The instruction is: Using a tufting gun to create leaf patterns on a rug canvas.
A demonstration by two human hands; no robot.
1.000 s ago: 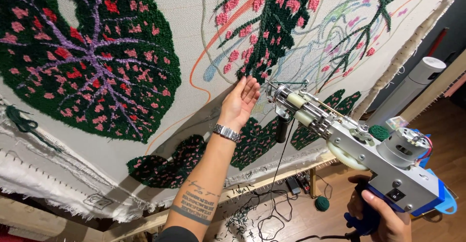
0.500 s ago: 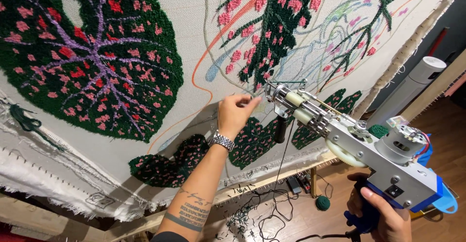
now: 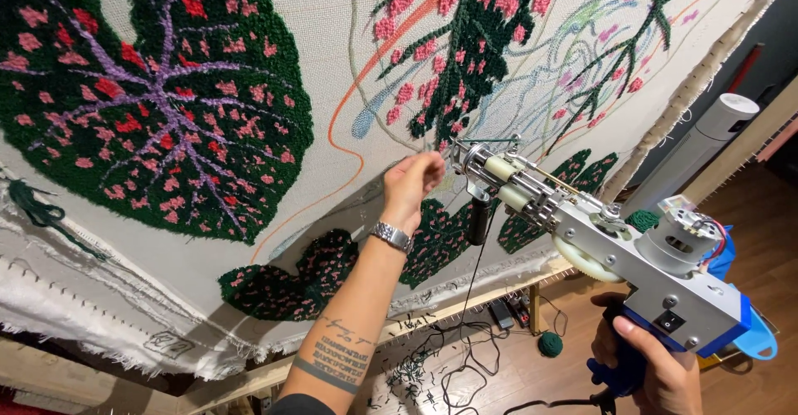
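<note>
While my right hand (image 3: pixel 657 365) grips the tufting gun (image 3: pixel 582 232) by its blue handle, my left hand (image 3: pixel 411 182) has closed from flat palm to pinched fingertips at the gun's needle tip, against the rug canvas (image 3: pixel 332 74).

The tufting gun (image 3: pixel 598 240) sat at four o'clock, its tip just beside the left hand (image 3: pixel 410 184) at centre; the right hand (image 3: pixel 652 365) gripped its handle at five o'clock; the stretched cloth (image 3: pixel 332 74) lay behind both; a yarn ball (image 3: pixel 549 345) rested on the floor (image 3: pixel 748 249) below, left of the right hand.
</note>
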